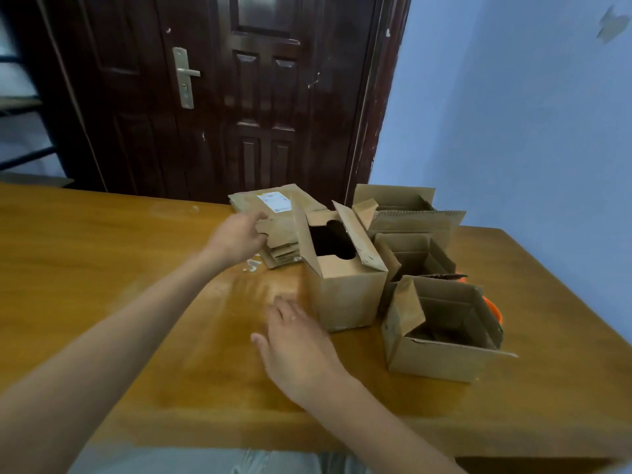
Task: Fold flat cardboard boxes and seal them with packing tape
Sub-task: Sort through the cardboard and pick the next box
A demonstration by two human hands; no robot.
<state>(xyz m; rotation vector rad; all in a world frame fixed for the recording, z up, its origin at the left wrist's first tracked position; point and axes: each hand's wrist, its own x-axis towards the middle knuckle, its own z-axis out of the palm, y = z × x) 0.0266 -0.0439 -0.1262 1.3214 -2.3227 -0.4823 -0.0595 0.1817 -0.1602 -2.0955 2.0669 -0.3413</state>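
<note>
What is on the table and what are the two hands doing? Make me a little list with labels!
Table: wooden table, in front of a dark door
Flat boxes: a stack of flat cardboard, far side of the table
Folded boxes: four, flaps open; nearest the hands is the tall box
Left hand: left hand grips the edge of the stack
Right hand: right hand, fingers straight, low over the table beside the tall box, holding nothing
Orange thing: orange object behind the front box, mostly hidden
</note>
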